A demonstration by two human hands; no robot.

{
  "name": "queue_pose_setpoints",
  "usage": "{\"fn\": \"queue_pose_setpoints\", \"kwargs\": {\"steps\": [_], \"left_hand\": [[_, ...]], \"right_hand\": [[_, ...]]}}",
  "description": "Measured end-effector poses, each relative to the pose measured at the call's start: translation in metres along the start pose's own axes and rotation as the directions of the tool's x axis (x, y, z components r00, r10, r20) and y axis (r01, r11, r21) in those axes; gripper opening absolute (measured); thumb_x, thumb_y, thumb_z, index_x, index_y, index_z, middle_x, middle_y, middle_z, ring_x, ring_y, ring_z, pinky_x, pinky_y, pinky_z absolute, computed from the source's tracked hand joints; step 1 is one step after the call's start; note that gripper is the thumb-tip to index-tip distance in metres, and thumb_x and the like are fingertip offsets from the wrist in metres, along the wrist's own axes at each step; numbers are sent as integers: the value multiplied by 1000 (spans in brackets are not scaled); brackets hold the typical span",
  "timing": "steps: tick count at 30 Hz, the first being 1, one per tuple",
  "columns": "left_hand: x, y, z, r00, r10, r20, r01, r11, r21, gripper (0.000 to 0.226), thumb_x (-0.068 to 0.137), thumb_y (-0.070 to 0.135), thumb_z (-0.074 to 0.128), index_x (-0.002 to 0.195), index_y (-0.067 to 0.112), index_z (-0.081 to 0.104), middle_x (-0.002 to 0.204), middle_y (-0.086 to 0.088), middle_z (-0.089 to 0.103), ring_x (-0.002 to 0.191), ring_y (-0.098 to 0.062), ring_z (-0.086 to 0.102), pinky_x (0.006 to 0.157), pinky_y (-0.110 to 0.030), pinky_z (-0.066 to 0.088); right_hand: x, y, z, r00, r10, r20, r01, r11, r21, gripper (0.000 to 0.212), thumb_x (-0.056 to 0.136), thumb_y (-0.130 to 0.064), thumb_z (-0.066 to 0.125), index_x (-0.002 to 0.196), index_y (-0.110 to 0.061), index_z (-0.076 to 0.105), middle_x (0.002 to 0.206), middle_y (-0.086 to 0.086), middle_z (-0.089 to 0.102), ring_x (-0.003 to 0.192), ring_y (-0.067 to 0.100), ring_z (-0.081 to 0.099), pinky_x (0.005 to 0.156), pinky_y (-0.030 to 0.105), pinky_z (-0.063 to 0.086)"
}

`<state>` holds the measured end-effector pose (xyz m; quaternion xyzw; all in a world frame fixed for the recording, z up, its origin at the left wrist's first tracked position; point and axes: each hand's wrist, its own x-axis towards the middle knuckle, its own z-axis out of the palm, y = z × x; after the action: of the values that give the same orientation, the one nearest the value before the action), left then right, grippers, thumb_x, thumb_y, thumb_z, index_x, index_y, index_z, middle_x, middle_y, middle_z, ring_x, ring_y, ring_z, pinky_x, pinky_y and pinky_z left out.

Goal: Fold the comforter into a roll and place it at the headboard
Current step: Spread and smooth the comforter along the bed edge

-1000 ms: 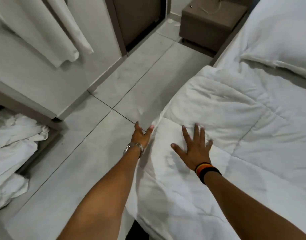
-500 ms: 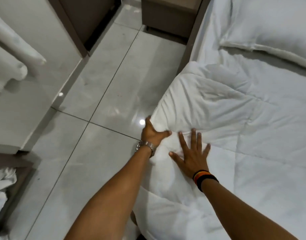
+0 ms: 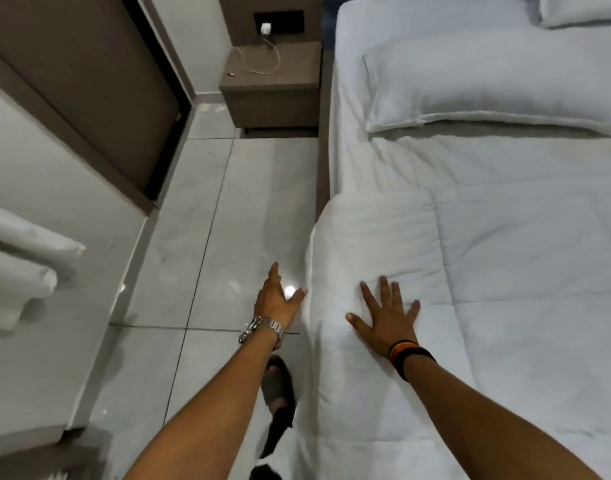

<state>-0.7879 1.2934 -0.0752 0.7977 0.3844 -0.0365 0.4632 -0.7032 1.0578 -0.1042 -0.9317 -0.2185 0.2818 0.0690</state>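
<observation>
A white quilted comforter lies spread over the bed, its folded corner near the bed's left edge. My right hand rests flat on it with fingers spread, close to that edge. My left hand, with a metal watch on the wrist, is open beside the comforter's hanging side, its thumb touching the fabric. A white pillow lies across the bed toward the headboard end, with a second pillow behind it at the top right.
A brown nightstand with a white charger cable stands left of the bed's head. A brown door and white folded linens are on the left. Glossy tiled floor runs alongside the bed. My sandalled foot is below.
My left hand let go of the comforter's edge and opened beside it. My right hand stays flat on top. The view tilted up toward the pillows and nightstand.
</observation>
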Motion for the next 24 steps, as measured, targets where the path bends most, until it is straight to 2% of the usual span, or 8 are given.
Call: {"fn": "queue_pose_setpoints", "kwargs": {"steps": [7,11,13,15,16,18,22,24], "left_hand": [[179,76,65,959,181,216,-201,977,71,112,78,72,68,162,31,5,164,-3,31,146,-29,36,115,-45,36],[250,123,86,869,396,296,-461,865,196,138,58,78,79,161,16,12,157,-12,41,142,-32,40,115,-44,36],[270,139,90,842,382,382,-492,833,252,138,47,81,82,156,22,20,143,-11,56,128,-33,54,100,-38,47],[276,143,80,808,390,442,-544,781,306,120,44,87,77,142,35,29,109,-1,69,107,-33,67,75,-30,47],[285,147,75,785,424,452,-585,747,316,109,45,90,73,133,41,32,90,8,65,95,-33,70,67,-29,44],[301,149,58,785,491,378,-605,737,300,98,43,95,69,123,49,35,77,13,60,80,-31,71,61,-31,46],[311,138,49,836,425,348,-534,777,334,109,41,89,76,132,42,37,95,-12,73,87,-36,71,67,-40,56],[303,141,58,854,384,352,-495,810,315,121,49,81,78,146,27,31,108,-21,71,99,-41,67,75,-45,56]], "right_hand": [[95,-20,-1,957,220,-191,-207,974,87,83,94,-83,15,161,-48,-20,167,3,-38,154,29,-35,115,77,-8],[133,-36,2,909,332,-254,-327,943,60,86,93,-85,13,164,-41,-9,173,10,-21,158,35,-21,112,82,-3],[136,-38,3,889,379,-258,-370,925,84,87,94,-84,19,167,-38,3,175,13,-9,160,37,-11,111,83,1],[134,-39,6,893,339,-295,-334,940,66,86,95,-83,25,167,-38,14,175,13,-3,161,38,-3,112,83,5],[138,-38,4,882,345,-320,-335,938,88,85,95,-83,27,167,-39,16,176,13,-2,161,38,-2,112,82,5],[139,-44,2,870,327,-368,-301,945,128,83,96,-82,29,167,-40,17,176,12,0,161,38,1,115,79,4],[118,-64,15,883,342,-321,-306,939,159,77,101,-75,29,167,-35,22,175,14,3,160,39,4,116,77,14],[108,-74,18,860,404,-312,-347,911,223,76,102,-73,27,168,-37,13,175,13,-6,161,36,-5,119,74,8]]}}
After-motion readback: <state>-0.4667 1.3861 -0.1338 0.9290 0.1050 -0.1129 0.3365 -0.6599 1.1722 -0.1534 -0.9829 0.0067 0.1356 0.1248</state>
